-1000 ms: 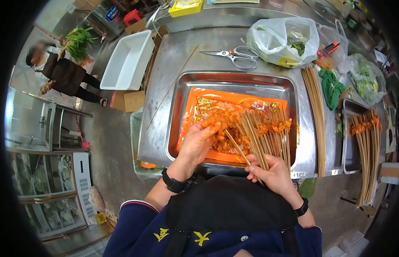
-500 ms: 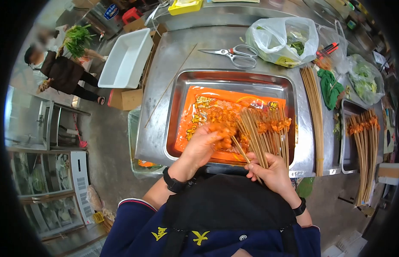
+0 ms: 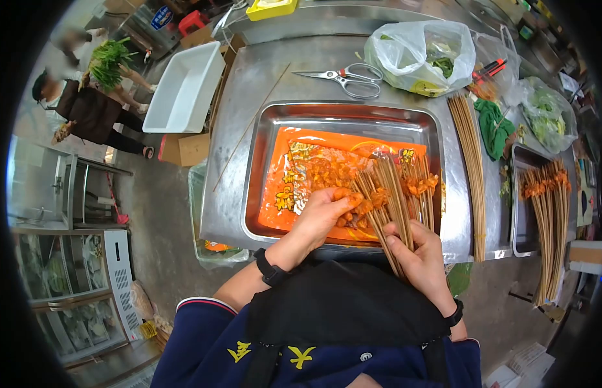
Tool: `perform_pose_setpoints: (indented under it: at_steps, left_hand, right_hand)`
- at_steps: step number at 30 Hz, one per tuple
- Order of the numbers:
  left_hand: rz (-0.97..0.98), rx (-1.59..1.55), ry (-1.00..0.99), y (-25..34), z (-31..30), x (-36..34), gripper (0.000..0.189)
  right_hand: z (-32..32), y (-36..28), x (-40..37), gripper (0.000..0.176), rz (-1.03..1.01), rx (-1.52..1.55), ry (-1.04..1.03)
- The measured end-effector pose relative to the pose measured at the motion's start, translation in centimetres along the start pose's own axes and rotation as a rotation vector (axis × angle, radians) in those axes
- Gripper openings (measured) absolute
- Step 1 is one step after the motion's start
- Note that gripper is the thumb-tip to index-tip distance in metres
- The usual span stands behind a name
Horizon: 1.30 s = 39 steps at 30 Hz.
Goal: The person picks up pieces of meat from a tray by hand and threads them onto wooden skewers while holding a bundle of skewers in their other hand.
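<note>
My left hand (image 3: 325, 212) pinches a piece of orange marinated meat (image 3: 360, 203) near the tips of the skewers. Closed around a bundle of thin wooden skewers (image 3: 396, 200), my right hand (image 3: 417, 251) holds them slanting up over the tray's front edge. Under both hands is a metal tray (image 3: 252, 187) with an orange printed bag (image 3: 281, 161) spread in it. Loose pieces of marinated meat (image 3: 327, 171) lie on the bag. Several finished meat skewers (image 3: 420, 184) rest at the tray's right side, partly hidden behind the bundle.
Scissors (image 3: 346, 79) and a single skewer (image 3: 252, 126) lie on the steel table. To the right are a skewer bundle (image 3: 468, 174), a green cloth (image 3: 493, 129), bagged greens (image 3: 420, 58) and a second tray (image 3: 517, 213) with meat skewers (image 3: 545, 220). A person (image 3: 87, 107) stands left beyond a white bin (image 3: 184, 87).
My left hand has moved slightly right, bringing the meat up against the skewers beside the bundle. My right hand has shifted a little right and up, its grip changed on the skewers.
</note>
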<state>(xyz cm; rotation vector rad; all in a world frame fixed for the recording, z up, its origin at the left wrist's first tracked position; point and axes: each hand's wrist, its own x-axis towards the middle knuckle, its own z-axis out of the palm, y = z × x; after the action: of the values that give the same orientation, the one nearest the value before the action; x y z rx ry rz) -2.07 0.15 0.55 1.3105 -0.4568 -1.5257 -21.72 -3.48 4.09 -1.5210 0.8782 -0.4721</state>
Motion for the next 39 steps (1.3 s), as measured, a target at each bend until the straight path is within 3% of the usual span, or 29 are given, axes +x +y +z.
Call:
perform_pose_setpoints:
  at_steps: [1, 2, 4, 7, 9, 10, 13, 20, 26, 32, 39]
  left_hand:
    - [0.000, 0.001, -0.002, 0.1, 0.2, 0.3, 0.017]
    - [-0.003, -0.013, -0.012, 0.2, 0.5, 0.6, 0.015]
    - [-0.011, -0.027, -0.027, -0.1, 0.5, 0.8, 0.014]
    - [0.125, 0.228, 0.112, -0.3, 0.1, 1.2, 0.017]
    - [0.289, -0.093, 0.101, 0.2, 0.1, 0.7, 0.021]
    - [0.140, -0.053, 0.040, 1.5, 0.0, -0.3, 0.020]
    - [0.124, -0.137, -0.083, 1.0, 0.2, 0.0, 0.018]
    - [0.026, -0.290, -0.096, 0.9, 0.4, -0.3, 0.019]
    - [0.053, -0.273, -0.105, 0.7, 0.2, -0.2, 0.020]
    - [0.159, -0.281, -0.102, -0.1, -0.6, 0.1, 0.017]
    - [0.134, -0.327, -0.072, 0.2, -0.8, -0.2, 0.021]
  right_hand:
    - [0.1, -0.2, -0.1, 0.021, 0.198, 0.194, -0.028]
    - [0.2, -0.4, 0.1, 0.021, 0.198, 0.194, -0.025]
    - [0.3, -0.6, 0.4, 0.024, 0.346, 0.492, -0.202]
    - [0.5, 0.7, 0.7, 0.027, 0.314, 0.512, -0.159]
    - [0.4, 0.9, 0.9, 0.027, 0.311, 0.483, -0.159]
    - [0.5, 1.0, 0.9, 0.027, 0.312, 0.453, -0.162]
    - [0.7, 1.0, 1.0, 0.026, 0.303, 0.409, -0.180]
    - [1.0, 0.6, 1.1, 0.027, 0.297, 0.344, -0.193]
    - [0.8, 0.4, 1.1, 0.029, 0.274, 0.270, -0.227]
    - [1.0, 0.8, 0.9, 0.030, 0.260, 0.424, -0.084]
    - [0.9, 0.5, 1.1, 0.029, 0.293, 0.386, -0.099]
